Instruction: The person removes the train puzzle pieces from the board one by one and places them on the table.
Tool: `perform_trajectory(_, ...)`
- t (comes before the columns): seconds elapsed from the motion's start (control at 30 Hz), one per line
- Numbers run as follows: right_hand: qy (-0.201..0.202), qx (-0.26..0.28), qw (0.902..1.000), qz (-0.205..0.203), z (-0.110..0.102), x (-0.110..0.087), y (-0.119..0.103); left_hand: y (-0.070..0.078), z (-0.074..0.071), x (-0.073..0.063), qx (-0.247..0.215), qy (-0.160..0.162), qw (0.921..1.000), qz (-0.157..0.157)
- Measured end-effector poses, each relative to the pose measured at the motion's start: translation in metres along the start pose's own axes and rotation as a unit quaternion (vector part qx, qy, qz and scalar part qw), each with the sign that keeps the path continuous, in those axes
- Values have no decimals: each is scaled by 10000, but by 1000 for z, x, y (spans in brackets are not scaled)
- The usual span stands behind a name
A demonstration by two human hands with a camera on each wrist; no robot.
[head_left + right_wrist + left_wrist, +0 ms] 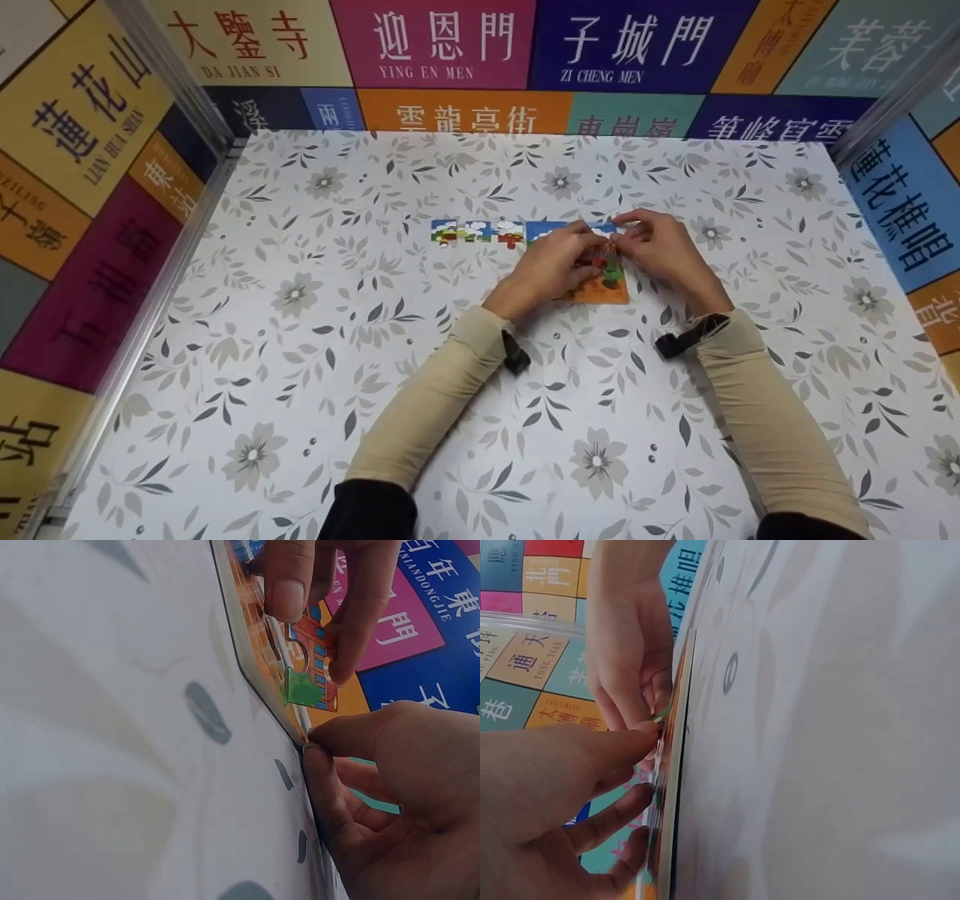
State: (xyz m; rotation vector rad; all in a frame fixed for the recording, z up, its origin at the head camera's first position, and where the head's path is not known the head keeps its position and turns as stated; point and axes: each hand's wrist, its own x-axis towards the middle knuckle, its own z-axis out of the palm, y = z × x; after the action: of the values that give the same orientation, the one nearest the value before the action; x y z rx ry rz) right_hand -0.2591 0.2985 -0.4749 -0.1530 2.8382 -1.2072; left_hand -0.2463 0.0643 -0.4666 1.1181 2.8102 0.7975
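A jigsaw puzzle board [592,295] with an orange lower part and blue sky lies on the table under both hands. My left hand [547,262] reaches over it. In the right wrist view its thumb and a finger hold a puzzle piece [321,664] showing a red-orange building with blue windows, tilted up from the board. My right hand [660,244] is at the board's far right corner, where its thumb and finger pinch the edge in the right wrist view. A green patch [662,714] shows beside the left thumb. The left hand hides much of the picture.
Several small puzzle pieces [508,231] with sky, clouds and greenery lie in a row left of the board. A white tablecloth [360,315] with grey flowers and leaves covers the table. Colourful panels [442,45] with printed characters stand along its back and sides.
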Motion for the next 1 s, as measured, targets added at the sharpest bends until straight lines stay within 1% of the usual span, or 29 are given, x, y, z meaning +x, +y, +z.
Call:
perform_trajectory(0.17, -30, -5, 10000, 67, 0, 0, -1, -3, -3, -1, 65, 316, 9994, 124)
perform_trajectory(0.27, -91, -29, 9999, 122, -1, 0, -2, -6, -6, -4, 63, 463, 9988, 144)
perform_trajectory(0.4, -152, -57, 9998, 149, -1, 0, -3, -11, -11, -8, 38, 500, 9987, 124)
perform_trajectory(0.63, -94, 1, 9998, 165, 0, 0, -4, -16, -18, -16, -7, 496, 9986, 167)
perform_trajectory(0.87, -23, -1, 9999, 145, 1, 0, -1, -21, -25, -23, 15, 500, 9987, 65)
perform_trajectory(1.0, -32, -6, 9998, 189, 1, 0, -1, -26, -31, -28, -59, 509, 9987, 7)
